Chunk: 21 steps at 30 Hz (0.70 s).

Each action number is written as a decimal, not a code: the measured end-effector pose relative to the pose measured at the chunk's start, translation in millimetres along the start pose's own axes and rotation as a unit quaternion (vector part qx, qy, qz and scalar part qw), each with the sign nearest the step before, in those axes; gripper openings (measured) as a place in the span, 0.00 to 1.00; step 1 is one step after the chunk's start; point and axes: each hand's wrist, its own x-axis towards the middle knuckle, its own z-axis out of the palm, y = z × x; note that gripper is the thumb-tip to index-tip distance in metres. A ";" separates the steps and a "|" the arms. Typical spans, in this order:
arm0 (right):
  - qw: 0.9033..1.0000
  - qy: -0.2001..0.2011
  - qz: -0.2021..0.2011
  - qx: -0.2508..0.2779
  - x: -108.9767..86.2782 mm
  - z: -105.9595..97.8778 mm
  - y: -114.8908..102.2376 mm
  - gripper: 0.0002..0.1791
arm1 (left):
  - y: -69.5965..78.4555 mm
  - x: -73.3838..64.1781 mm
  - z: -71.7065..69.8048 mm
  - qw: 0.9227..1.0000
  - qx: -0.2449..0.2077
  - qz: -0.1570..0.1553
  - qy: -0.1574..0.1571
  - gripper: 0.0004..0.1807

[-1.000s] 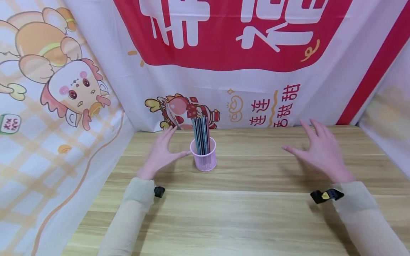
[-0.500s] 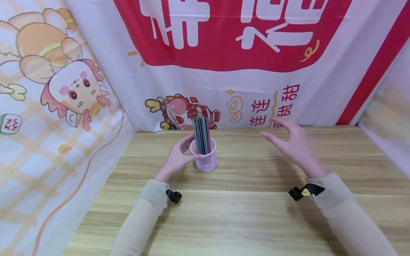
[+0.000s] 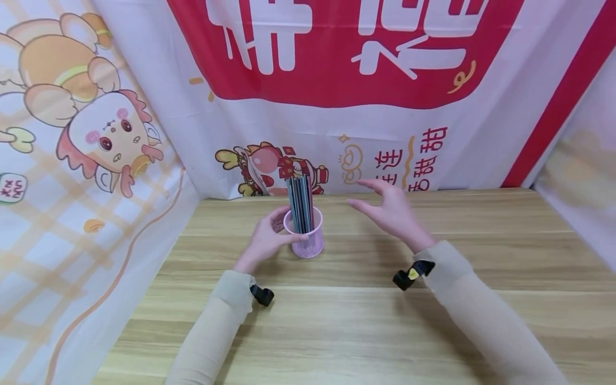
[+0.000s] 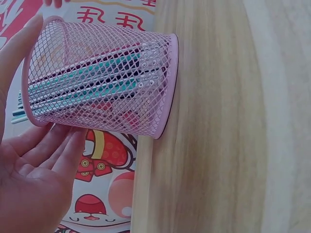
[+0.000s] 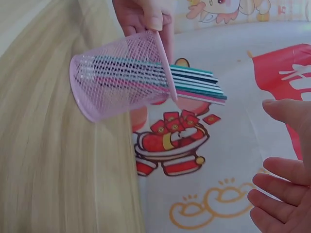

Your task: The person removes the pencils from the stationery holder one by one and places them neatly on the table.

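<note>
A pink mesh pen holder (image 3: 309,247) stands upright on the wooden table. Slim pencil-like sticks (image 3: 300,206) in teal, black, white and pink rise above its rim; in the left wrist view their lower ends show pale and clear through the mesh. My left hand (image 3: 263,238) grips the holder near its rim, thumb on the near side and fingers round the far side. To the right of the holder, apart from it, my right hand (image 3: 391,211) hangs over the table with fingers and thumb spread, holding nothing.
The wood-grain table (image 3: 337,331) runs back to a white cloth (image 3: 269,120) printed with red lettering and cartoons. Another printed cloth (image 3: 43,235) hangs along the left side. Each wrist wears a dark strap with a small camera.
My left hand has moved right to the pen holder and taken hold of its rim. My right hand has moved left toward it. The holder stays in place.
</note>
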 end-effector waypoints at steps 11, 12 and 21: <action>0.995 -0.070 0.007 0.065 34.5 43.9 -16.5 0.31 | -2.8 0.1 -2.2 1.000 -0.013 -0.002 -0.003 0.50; 0.995 -0.073 0.008 0.069 38.2 47.8 -17.7 0.30 | -2.8 0.1 -2.4 1.000 -0.011 -0.001 -0.003 0.50; 0.987 -0.092 0.043 0.127 58.1 77.7 -21.9 0.28 | -1.6 2.6 -2.9 1.000 0.001 0.002 -0.008 0.50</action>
